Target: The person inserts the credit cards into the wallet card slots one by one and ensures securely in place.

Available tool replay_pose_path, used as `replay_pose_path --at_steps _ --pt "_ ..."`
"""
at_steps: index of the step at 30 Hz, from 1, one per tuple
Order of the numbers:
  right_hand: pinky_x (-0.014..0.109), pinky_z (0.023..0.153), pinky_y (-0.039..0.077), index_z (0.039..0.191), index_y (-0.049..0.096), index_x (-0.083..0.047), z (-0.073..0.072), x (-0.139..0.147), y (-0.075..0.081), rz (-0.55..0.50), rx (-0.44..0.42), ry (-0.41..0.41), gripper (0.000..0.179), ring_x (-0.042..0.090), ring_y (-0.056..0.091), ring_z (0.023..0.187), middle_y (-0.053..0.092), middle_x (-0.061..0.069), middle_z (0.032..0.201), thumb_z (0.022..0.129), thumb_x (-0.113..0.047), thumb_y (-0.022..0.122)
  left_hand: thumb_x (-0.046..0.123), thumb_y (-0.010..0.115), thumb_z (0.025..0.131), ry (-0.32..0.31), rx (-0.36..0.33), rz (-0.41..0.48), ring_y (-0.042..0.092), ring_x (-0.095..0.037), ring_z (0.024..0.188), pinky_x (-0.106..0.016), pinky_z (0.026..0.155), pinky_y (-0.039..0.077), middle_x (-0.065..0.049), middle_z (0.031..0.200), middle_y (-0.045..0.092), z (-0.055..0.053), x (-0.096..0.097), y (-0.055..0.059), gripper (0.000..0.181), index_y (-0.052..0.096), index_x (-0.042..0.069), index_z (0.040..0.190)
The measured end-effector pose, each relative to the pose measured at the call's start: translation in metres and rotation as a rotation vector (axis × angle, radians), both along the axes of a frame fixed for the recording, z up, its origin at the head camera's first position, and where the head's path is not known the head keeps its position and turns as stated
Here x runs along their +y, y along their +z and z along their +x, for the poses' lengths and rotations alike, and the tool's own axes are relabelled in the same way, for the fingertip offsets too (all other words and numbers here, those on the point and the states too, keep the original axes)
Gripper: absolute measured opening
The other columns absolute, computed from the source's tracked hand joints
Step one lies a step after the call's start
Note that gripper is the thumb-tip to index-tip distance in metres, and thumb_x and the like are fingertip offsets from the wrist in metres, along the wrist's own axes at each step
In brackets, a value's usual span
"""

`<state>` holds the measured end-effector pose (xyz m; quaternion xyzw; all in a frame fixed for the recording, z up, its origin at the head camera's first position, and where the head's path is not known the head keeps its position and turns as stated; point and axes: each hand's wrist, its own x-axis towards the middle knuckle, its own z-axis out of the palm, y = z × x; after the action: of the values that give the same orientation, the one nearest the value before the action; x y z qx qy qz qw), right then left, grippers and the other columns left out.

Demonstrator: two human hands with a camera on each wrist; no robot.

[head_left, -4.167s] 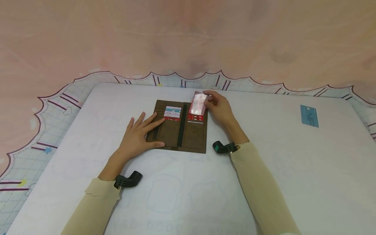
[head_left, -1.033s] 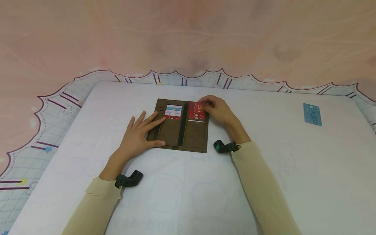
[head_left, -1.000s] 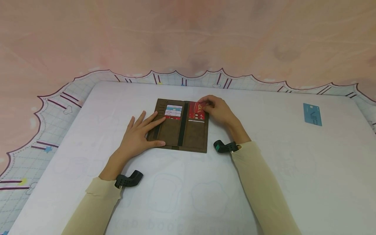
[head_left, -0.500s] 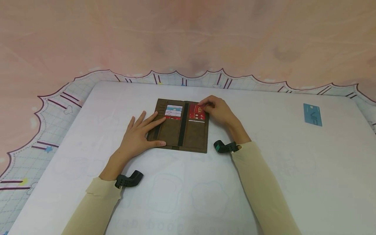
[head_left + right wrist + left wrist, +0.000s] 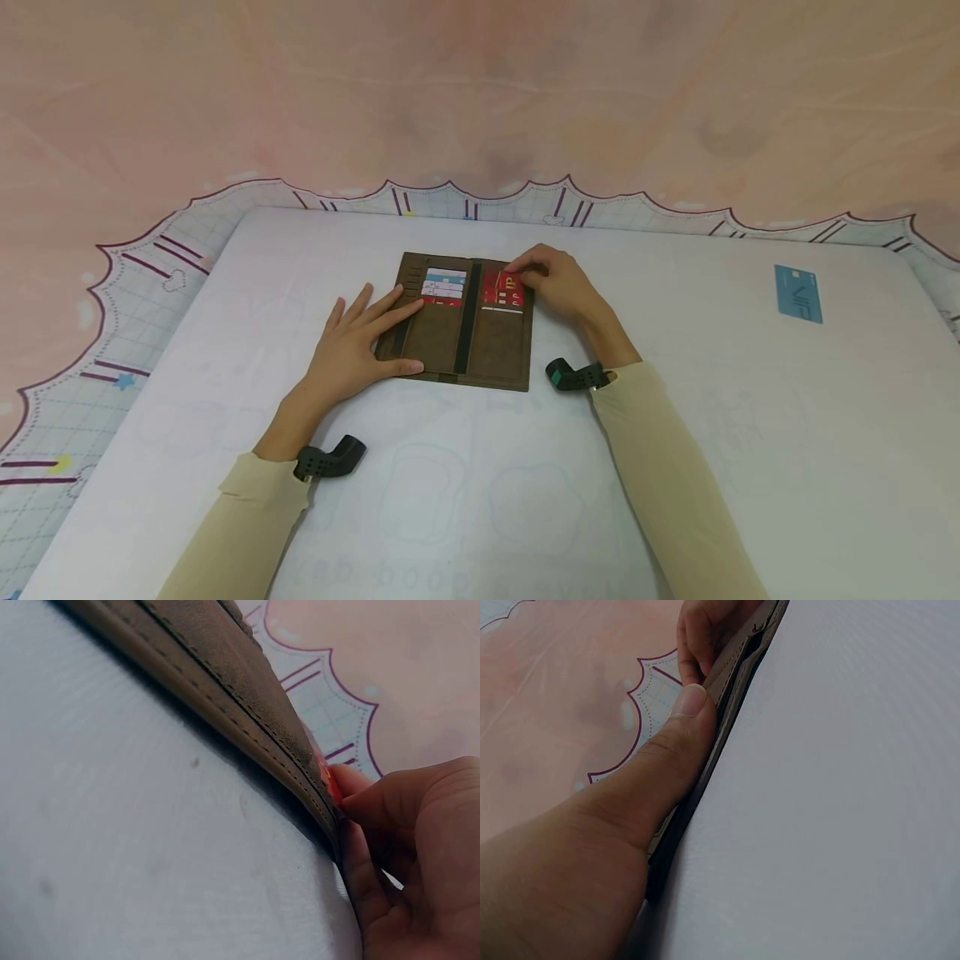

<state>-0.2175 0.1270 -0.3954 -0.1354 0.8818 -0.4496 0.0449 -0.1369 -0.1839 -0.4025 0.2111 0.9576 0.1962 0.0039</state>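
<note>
A brown wallet point(image 5: 498, 354) lies unfolded at the middle of the white table. My left hand point(image 5: 345, 358) rests with spread fingers on its left panel, the thumb near the bottom edge; the left wrist view shows that thumb point(image 5: 675, 746) on the wallet's edge. With thumb and forefinger, my right hand point(image 5: 564, 287) pinches a red card point(image 5: 492, 285) at the top of the right panel. Most of this card sits in a slot, and the fingers cover its upper right corner. In the right wrist view only a sliver of the red card point(image 5: 328, 780) shows beside the fingertips.
Several cards point(image 5: 443, 285) stand stacked in the left panel's slots. Far to the right, a blue card point(image 5: 798, 293) with "VIP" on it lies flat on the white table point(image 5: 690, 400). Patterned cloth with a scalloped border point(image 5: 495, 208) runs behind the table.
The red card, sticking up above the wallet's top edge at first, has slid down into the right slot. My right hand followed it down slightly. My left hand stays in place.
</note>
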Motion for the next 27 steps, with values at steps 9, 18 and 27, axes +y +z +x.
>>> replay_pose_path --at_steps 9,18,27 --pt "0.039 0.1 0.038 0.1 0.073 -0.009 0.0005 -0.0003 0.0007 0.008 0.011 0.017 0.022 0.021 0.051 0.106 0.061 0.004 0.107 0.094 -0.004 0.053 0.06 0.072 0.074 0.0 -0.011 -0.003 0.003 -0.032 0.145 -0.054 0.112 -0.007 -0.002 0.157 0.023 0.0001 -0.0004 -0.0003 0.086 0.038 0.031 0.148" --pt "0.038 0.1 0.037 0.096 0.075 -0.01 -0.0001 0.0005 0.0004 -0.004 0.004 0.024 0.023 0.019 0.051 0.106 0.06 0.002 0.105 0.093 -0.002 0.054 0.06 0.072 0.074 0.002 -0.006 -0.008 0.003 -0.033 0.145 -0.055 0.112 -0.006 -0.001 0.157 0.024 -0.0004 -0.0002 -0.0007 0.086 0.039 0.031 0.148" --pt "0.039 0.1 0.037 0.094 0.077 -0.011 -0.0009 0.0016 0.0004 0.025 0.006 0.044 0.025 0.019 0.051 0.107 0.06 0.002 0.107 0.094 -0.004 0.053 0.06 0.072 0.074 0.001 0.002 -0.006 0.004 -0.033 0.145 -0.055 0.112 -0.006 -0.002 0.157 0.024 -0.0004 0.0003 -0.0002 0.086 0.04 0.03 0.147"
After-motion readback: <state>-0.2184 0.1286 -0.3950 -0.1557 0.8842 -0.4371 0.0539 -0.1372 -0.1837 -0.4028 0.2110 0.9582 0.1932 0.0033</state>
